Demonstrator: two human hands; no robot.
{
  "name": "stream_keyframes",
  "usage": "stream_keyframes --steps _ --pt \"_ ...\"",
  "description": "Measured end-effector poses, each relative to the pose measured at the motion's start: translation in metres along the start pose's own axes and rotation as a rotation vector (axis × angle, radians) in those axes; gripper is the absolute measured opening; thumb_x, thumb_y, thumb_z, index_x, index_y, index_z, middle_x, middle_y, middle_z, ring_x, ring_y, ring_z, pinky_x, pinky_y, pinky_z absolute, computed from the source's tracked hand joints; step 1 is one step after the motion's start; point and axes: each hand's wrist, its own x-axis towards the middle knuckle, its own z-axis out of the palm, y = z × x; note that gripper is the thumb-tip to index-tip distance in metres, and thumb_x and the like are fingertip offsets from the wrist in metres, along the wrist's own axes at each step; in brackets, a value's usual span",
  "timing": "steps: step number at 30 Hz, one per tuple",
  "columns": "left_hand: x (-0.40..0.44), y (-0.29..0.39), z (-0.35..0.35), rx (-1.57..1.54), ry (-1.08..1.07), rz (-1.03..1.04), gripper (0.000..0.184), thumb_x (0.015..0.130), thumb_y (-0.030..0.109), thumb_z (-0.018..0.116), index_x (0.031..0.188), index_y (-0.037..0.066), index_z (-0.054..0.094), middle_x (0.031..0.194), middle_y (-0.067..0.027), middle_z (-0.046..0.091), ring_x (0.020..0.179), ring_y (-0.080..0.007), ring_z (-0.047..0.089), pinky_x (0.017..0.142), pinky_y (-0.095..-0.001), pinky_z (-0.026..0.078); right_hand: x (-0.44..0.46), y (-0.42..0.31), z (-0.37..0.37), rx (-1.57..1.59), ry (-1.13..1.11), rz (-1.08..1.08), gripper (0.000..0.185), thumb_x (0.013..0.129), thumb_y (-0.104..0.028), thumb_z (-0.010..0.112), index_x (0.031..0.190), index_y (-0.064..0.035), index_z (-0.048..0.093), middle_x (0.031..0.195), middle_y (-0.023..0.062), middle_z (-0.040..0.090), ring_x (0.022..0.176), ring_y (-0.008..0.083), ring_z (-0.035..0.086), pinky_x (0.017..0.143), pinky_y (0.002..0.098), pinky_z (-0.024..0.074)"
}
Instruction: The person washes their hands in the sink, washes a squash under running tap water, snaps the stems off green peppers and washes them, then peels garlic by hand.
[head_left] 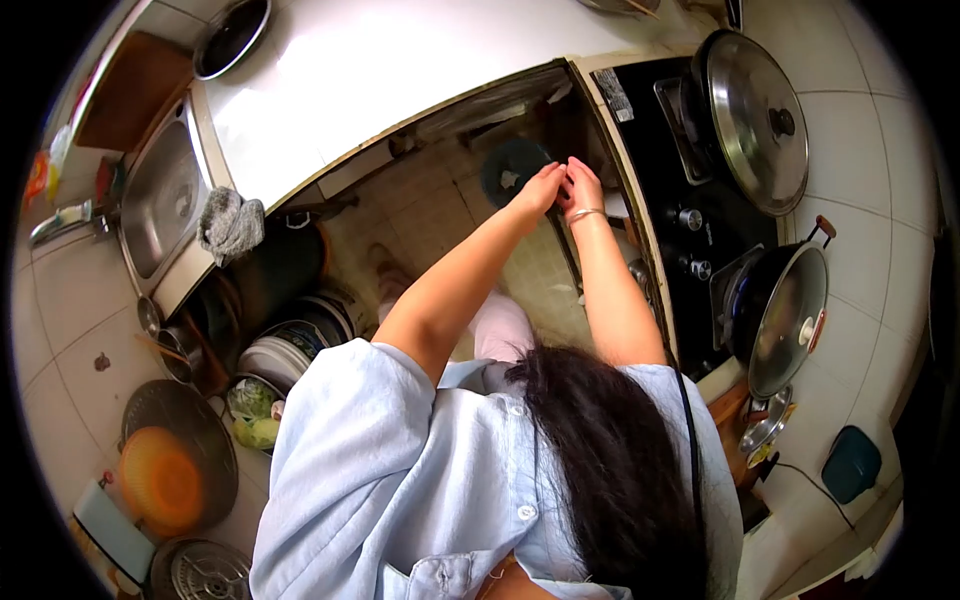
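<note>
My two hands meet in front of me at arm's length, over the floor space beside the stove. My left hand [545, 187] has its fingers curled and drawn together against the other hand. My right hand [580, 188], with a bracelet [587, 214] at the wrist, is bent inward the same way, fingertips touching the left. Whatever may lie between the fingers is hidden or too small to make out. Just beyond and below the hands stands a dark round bin [503, 165] with something pale inside.
On the right, a black stove [655, 130] carries two lidded pans, one with a glass lid [765, 120]. A white counter [350, 75] runs along the back. At left are a steel sink [165, 200], a grey cloth [231, 226] and stacked bowls [275, 360].
</note>
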Motion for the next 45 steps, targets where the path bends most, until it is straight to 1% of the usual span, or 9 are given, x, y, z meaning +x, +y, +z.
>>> stream_keyframes --steps 2,3,4,7,8,10,24,39,45 --pt "-0.010 0.011 -0.007 -0.091 -0.024 0.070 0.059 0.091 0.035 0.046 0.138 0.003 0.031 0.140 -0.0136 0.037 0.130 -0.0232 0.032 0.103 -0.0327 0.029 -0.003 -0.003 0.007 0.120 -0.026 0.056 0.036 0.084 -0.016 0.055 0.117 0.0005 0.056 0.108 0.0090 0.061 0.093 0.0149 0.056 0.079 0.0275 0.0435" --pt "-0.013 0.016 -0.011 -0.162 0.024 0.056 0.058 0.091 0.033 0.047 0.137 0.003 0.032 0.138 -0.0132 0.039 0.129 -0.0230 0.034 0.103 -0.0321 0.029 0.002 0.002 0.007 -0.275 -0.025 -0.153 0.038 0.084 -0.016 0.055 0.118 0.0004 0.055 0.114 0.0110 0.059 0.102 0.0173 0.055 0.086 0.0276 0.0420" --pt "-0.015 0.020 -0.014 -0.235 0.076 0.046 0.057 0.090 0.032 0.048 0.136 0.002 0.034 0.136 -0.0128 0.042 0.127 -0.0228 0.036 0.102 -0.0315 0.030 -0.008 -0.006 0.020 -0.251 0.026 -0.169 0.036 0.084 -0.016 0.056 0.117 -0.0006 0.055 0.111 0.0095 0.059 0.100 0.0181 0.056 0.087 0.0313 0.0427" --pt "-0.042 0.047 -0.031 -0.388 0.127 0.134 0.049 0.088 0.026 0.052 0.129 0.001 0.042 0.118 -0.0109 0.055 0.107 -0.0182 0.050 0.093 -0.0299 0.038 -0.035 -0.023 0.051 0.187 -0.170 -0.085 0.033 0.086 -0.018 0.056 0.116 -0.0050 0.052 0.106 0.0079 0.059 0.095 0.0166 0.058 0.076 0.0308 0.0474" --pt "-0.038 0.041 -0.039 -0.461 0.137 0.217 0.042 0.088 0.026 0.052 0.126 0.008 0.049 0.102 -0.0034 0.060 0.091 -0.0132 0.054 0.074 -0.0239 0.043 -0.049 -0.030 0.065 0.208 -0.195 -0.080 0.030 0.086 -0.019 0.056 0.113 -0.0049 0.054 0.102 0.0084 0.060 0.092 0.0166 0.058 0.075 0.0307 0.0483" --pt "-0.063 0.059 -0.060 -0.488 0.210 0.336 0.036 0.087 0.020 0.054 0.118 0.001 0.052 0.099 -0.0058 0.060 0.093 -0.0128 0.054 0.079 -0.0270 0.045 -0.078 -0.040 0.096 0.313 -0.334 -0.045 0.022 0.088 -0.017 0.054 0.102 -0.0009 0.058 0.093 0.0076 0.060 0.086 0.0170 0.057 0.078 0.0304 0.0486" --pt "-0.278 0.119 -0.311 -0.965 0.754 0.830 0.022 0.089 0.013 0.050 0.107 0.002 0.052 0.100 -0.0057 0.056 0.093 -0.0120 0.052 0.084 -0.0263 0.044 -0.269 0.023 0.383 0.124 -1.096 0.174 0.018 0.089 -0.005 0.050 0.105 0.0024 0.053 0.098 0.0099 0.057 0.090 0.0177 0.058 0.081 0.0297 0.0505" --pt "-0.375 0.159 -0.511 -1.106 0.752 1.090 0.017 0.088 0.006 0.047 0.105 0.002 0.051 0.100 -0.0055 0.054 0.095 -0.0121 0.050 0.089 -0.0268 0.041 -0.389 0.062 0.583 0.116 -1.441 0.209 0.022 0.088 -0.005 0.049 0.108 0.0029 0.052 0.102 0.0126 0.058 0.095 0.0198 0.057 0.087 0.0309 0.0480" --pt "-0.360 0.172 -0.539 -1.158 0.796 1.084 0.019 0.087 0.006 0.048 0.105 0.002 0.051 0.097 -0.0051 0.056 0.087 -0.0123 0.055 0.078 -0.0255 0.047 -0.371 0.066 0.617 0.029 -1.491 0.239 0.023 0.089 -0.008 0.051 0.110 0.0010 0.054 0.105 0.0105 0.059 0.097 0.0191 0.057 0.087 0.0301 0.0475"
